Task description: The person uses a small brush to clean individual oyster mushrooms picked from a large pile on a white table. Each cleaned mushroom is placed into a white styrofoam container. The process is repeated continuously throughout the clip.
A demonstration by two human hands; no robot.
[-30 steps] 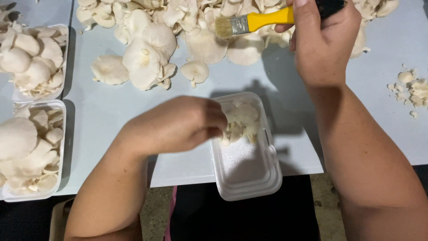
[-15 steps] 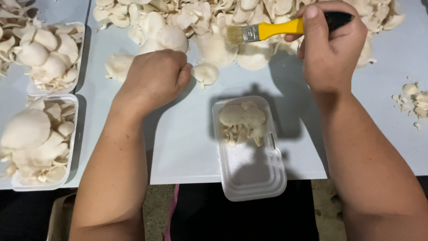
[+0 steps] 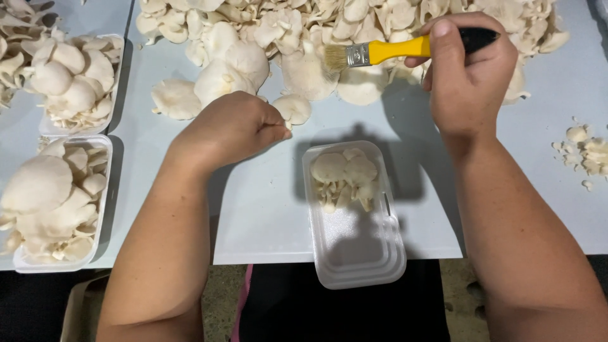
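My left hand (image 3: 231,130) rests on the white table, its fingers curled and its fingertips pinched at the lower edge of a small oyster mushroom (image 3: 293,107). My right hand (image 3: 465,82) grips a paintbrush (image 3: 386,50) with a yellow handle and a black end. Its bristles point left over the big mushroom pile (image 3: 304,31). Between my arms lies a white foam tray (image 3: 358,253), and a cluster of mushrooms (image 3: 345,177) fills its far end.
Two foam trays full of mushrooms stand at the left, one near (image 3: 54,202) and one farther (image 3: 76,82). Mushroom scraps (image 3: 586,149) lie at the right. The open tray overhangs the table's front edge (image 3: 272,259).
My left hand left the foam tray, where the mushroom cluster now lies, and moved up and left to the small mushroom. The right hand with the brush barely shifted.
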